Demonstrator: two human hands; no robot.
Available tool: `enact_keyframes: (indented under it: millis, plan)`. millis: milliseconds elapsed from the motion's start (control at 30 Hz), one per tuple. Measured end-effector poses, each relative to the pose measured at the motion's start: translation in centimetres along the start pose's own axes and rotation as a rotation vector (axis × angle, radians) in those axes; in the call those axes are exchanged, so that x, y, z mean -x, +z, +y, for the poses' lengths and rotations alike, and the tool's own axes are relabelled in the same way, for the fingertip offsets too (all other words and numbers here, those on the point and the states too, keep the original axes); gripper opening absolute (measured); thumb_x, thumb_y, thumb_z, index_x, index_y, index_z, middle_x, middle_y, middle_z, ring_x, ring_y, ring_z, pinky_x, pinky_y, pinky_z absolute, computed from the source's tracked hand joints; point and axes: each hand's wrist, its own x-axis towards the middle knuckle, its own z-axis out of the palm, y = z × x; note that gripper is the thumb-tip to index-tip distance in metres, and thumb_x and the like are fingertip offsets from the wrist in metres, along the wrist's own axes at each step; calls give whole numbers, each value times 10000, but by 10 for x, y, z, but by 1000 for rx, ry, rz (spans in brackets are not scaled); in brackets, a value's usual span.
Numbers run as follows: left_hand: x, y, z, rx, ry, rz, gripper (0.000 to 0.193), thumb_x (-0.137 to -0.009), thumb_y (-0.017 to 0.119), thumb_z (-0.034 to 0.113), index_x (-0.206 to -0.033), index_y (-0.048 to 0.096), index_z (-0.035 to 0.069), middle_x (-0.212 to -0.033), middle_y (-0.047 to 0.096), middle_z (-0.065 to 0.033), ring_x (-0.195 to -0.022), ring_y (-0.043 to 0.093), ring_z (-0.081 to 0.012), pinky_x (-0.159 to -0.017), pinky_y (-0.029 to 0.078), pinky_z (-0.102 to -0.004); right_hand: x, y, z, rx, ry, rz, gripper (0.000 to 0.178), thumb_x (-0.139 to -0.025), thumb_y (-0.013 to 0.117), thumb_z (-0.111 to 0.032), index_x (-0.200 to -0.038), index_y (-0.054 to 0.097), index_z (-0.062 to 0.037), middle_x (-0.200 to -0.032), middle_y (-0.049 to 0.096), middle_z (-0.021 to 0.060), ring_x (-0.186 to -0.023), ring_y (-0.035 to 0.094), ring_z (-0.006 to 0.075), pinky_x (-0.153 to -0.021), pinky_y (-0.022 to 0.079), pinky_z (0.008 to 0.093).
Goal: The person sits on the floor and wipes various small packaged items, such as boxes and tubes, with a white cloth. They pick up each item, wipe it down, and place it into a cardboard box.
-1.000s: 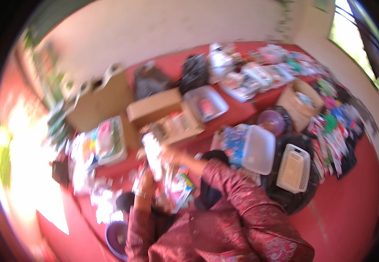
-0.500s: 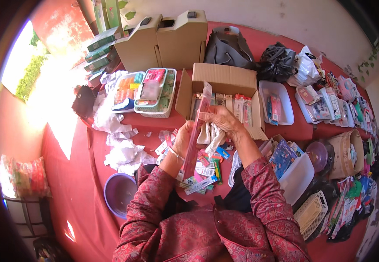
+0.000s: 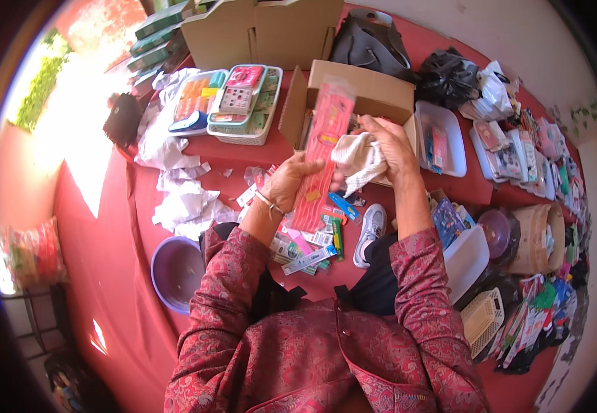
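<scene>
A long, flat pink packet (image 3: 326,124) with a clear end is gripped near its middle by my left hand (image 3: 288,180), its thumb laid across the front. It stands tilted, broad face toward me. My right hand (image 3: 393,148) clutches a crumpled white cloth (image 3: 362,162) next to the packet's right edge; whether the cloth touches it I cannot tell. Behind them the open cardboard box (image 3: 374,86) is partly hidden by my hands. Below lies a pile of small packets, including a blue-and-white one (image 3: 310,260) and a blue item (image 3: 343,205).
Crumpled white paper (image 3: 185,203) and a purple basin (image 3: 178,275) lie to the left. Filled baskets (image 3: 243,134) stand behind. On the right are a translucent tub (image 3: 467,265), a cream basket (image 3: 484,323) and many packaged goods. A grey shoe (image 3: 371,230) sits near the pile.
The pink packet has turned from nearly edge-on to face me. My right hand has moved up and right with the cloth, off the packet's edge. The view has tilted down.
</scene>
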Motion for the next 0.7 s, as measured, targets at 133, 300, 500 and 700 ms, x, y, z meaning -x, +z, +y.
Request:
enact_keyframes:
  millis: [133, 300, 500, 700]
  plan:
    - [-2, -1, 8, 174, 247, 87, 339, -871, 471, 77, -1183, 405, -35, -1043, 568, -163, -839, 609, -221, -751, 533, -339, 24, 1, -7, 257, 151, -87, 422, -841, 544, -448, -774, 618, -37, -630, 561, -10, -556, 511, 70, -552, 425, 216]
    - [2, 2, 21, 123, 352, 93, 295, -912, 417, 126, -1141, 420, -60, -1071, 571, -158, -837, 607, -207, -761, 524, -330, 54, 27, 31, 352, 180, -528, 428, -867, 523, -404, -826, 640, 5, -732, 611, 19, -665, 516, 68, -617, 418, 226]
    - [6, -4, 22, 43, 424, 142, 308, -905, 452, 153, -1144, 429, -40, -1060, 576, -143, -789, 596, -180, -729, 518, -312, 62, 43, 54, 287, 375, -625, 443, -866, 517, -417, -885, 627, 12, -783, 604, 28, -724, 518, 84, -675, 421, 240]
    - [-5, -2, 24, -41, 463, 200, 356, -873, 530, 258, -1090, 495, -22, -1005, 601, -113, -764, 585, -149, -702, 506, -294, 60, 39, 37, 542, 129, -749, 347, -882, 521, -313, -912, 626, 16, -809, 614, 25, -740, 542, 109, -685, 436, 272]
